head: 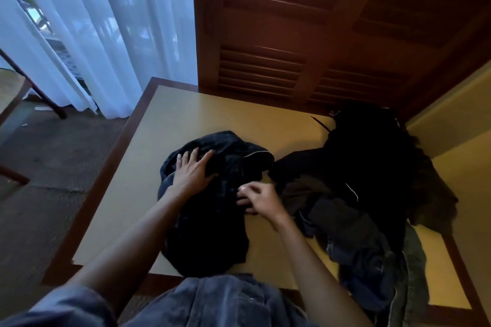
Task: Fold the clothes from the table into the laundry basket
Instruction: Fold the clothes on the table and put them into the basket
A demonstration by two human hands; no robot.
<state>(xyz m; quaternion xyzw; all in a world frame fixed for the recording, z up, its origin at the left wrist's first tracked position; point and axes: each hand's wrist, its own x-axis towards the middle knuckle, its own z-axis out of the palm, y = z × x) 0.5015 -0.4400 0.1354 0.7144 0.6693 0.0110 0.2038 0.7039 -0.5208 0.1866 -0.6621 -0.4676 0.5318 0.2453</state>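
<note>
A dark navy garment (212, 210) with thin white piping lies bunched on the tan table (186, 114) in front of me. My left hand (192, 171) rests flat on its upper left part, fingers spread. At the garment's right edge my right hand (259, 199) has its fingers curled and pinching the cloth. A heap of other dark clothes (358, 194) covers the right side of the table, some of it hanging over the near edge. No laundry basket is in sight.
Behind the table stands a brown wooden louvred door (292, 34). White sheer curtains (93, 34) hang at the left, above a dark carpeted floor (53, 167). Part of another piece of furniture (16, 93) shows at the far left.
</note>
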